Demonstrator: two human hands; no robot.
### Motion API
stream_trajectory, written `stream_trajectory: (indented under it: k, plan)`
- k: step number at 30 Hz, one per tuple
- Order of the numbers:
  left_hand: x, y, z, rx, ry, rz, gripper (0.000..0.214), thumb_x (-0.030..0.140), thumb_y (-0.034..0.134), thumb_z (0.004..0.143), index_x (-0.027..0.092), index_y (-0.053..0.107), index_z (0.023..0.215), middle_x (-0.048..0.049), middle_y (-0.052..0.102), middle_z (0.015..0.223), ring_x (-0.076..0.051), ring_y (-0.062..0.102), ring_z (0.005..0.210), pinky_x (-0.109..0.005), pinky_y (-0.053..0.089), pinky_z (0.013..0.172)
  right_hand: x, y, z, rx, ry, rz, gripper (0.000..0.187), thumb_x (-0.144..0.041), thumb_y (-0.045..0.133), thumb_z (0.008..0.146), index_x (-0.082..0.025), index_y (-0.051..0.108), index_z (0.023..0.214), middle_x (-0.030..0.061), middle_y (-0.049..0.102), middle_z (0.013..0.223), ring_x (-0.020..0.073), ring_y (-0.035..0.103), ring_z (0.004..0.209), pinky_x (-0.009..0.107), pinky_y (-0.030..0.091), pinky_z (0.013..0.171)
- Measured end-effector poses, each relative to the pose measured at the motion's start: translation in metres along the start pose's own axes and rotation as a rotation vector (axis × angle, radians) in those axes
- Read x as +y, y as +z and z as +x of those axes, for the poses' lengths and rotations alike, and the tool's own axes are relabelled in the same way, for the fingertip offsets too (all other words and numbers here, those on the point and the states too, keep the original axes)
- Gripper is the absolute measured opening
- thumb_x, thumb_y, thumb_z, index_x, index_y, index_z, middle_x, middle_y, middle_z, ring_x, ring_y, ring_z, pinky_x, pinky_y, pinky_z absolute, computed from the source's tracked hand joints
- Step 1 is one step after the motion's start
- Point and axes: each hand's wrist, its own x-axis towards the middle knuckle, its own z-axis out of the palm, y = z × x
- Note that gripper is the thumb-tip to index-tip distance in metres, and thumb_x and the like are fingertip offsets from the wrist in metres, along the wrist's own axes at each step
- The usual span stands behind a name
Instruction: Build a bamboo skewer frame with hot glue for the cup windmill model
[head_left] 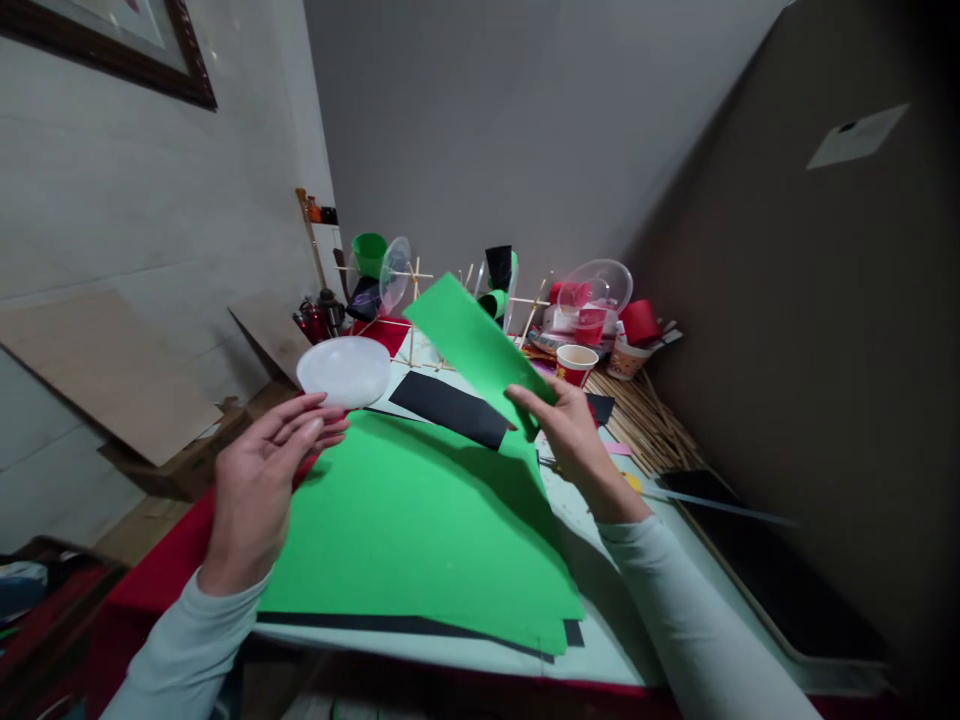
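A rectangular strip of green paper [480, 340] is pinched in my right hand [570, 425], between thumb and fingers, and tilts up to the left above the table. My left hand [262, 470] hovers over the left edge of the table with its fingers stretched out and nothing seen in them. Just beyond those fingertips is a round translucent plastic lid [345, 368]; whether they touch it I cannot tell. Below both hands lies a large green sheet [420, 540] on top of black paper. A black strip [446, 405] rests behind the sheet.
Stick frames with plastic discs and cups [371, 255] stand at the back. A red paper cup [576, 362] and a patterned cup [628, 358] are at back right, beside a bundle of wooden sticks [660, 425]. A dark flat tray [772, 570] lies along the right edge.
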Motion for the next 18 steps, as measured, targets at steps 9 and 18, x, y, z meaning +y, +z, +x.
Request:
stream_trajectory:
  k: [9,18]
  plan:
    - [-0.055,-0.052,-0.011,-0.391,0.229,1.068,0.087,0.07,0.046,0.086,0.009,0.05,0.148,-0.02,0.047,0.156,-0.04,0.04,0.148,-0.059,0.026,0.125,0.01,-0.005,0.002,0.046,-0.065,-0.59,0.044,-0.02,0.064,0.086,-0.009,0.056,0.128,0.0194,0.07,0.112,0.0301,0.066,0.103,0.042,0.049,0.089]
    - [-0.036,-0.054,0.007,-0.323,0.235,1.066,0.074,0.062,0.055,0.08,0.015,0.059,0.137,-0.0167,0.061,0.145,-0.042,0.056,0.133,-0.056,0.041,0.116,0.011,0.017,-0.123,-0.045,-0.016,-1.053,0.028,-0.027,0.063,0.094,-0.011,0.068,0.116,0.0255,0.073,0.115,0.0399,0.069,0.102,0.053,0.052,0.088]
